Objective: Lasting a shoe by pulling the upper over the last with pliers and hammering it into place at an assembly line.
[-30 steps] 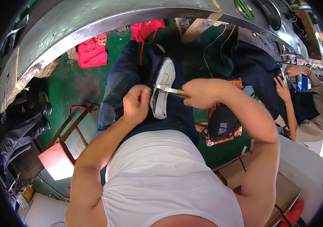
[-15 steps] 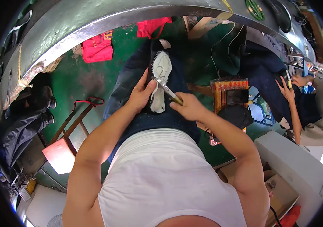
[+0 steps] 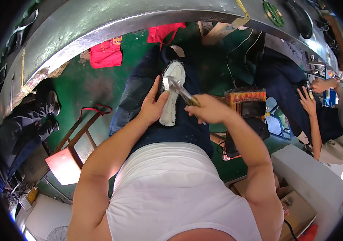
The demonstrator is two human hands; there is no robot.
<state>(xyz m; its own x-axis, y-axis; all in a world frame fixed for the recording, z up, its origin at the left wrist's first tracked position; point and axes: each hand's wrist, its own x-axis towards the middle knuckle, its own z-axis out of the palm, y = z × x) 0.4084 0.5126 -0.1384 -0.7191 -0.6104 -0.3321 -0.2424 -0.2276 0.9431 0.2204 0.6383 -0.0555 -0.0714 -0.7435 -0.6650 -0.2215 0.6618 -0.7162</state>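
Downward, from the head camera, we have both bare hands working near the middle of the frame. A shoe lies bottom up across the lap of the person's dark trousers, its pale underside facing us and a dark, ragged edge along its upper part. The left hand clasps its left side, fingers stretched along the edge, thumb against the shoe, the palm only partly curled. The right hand, just right of the shoe, is closed round the handles of a pair of pliers. We note the metal head reaching the shoe's upper left part; blur keeps us from telling whether the jaws pinch the edge.

Along the top of the frame we log a grey workbench, with a coil of green cord at upper right. Two red cloths lie on the green floor, upper centre-left. A wooden stool stands lower left, a cardboard box lower right. At the right edge we record a co-worker's hands, well apart from ours.
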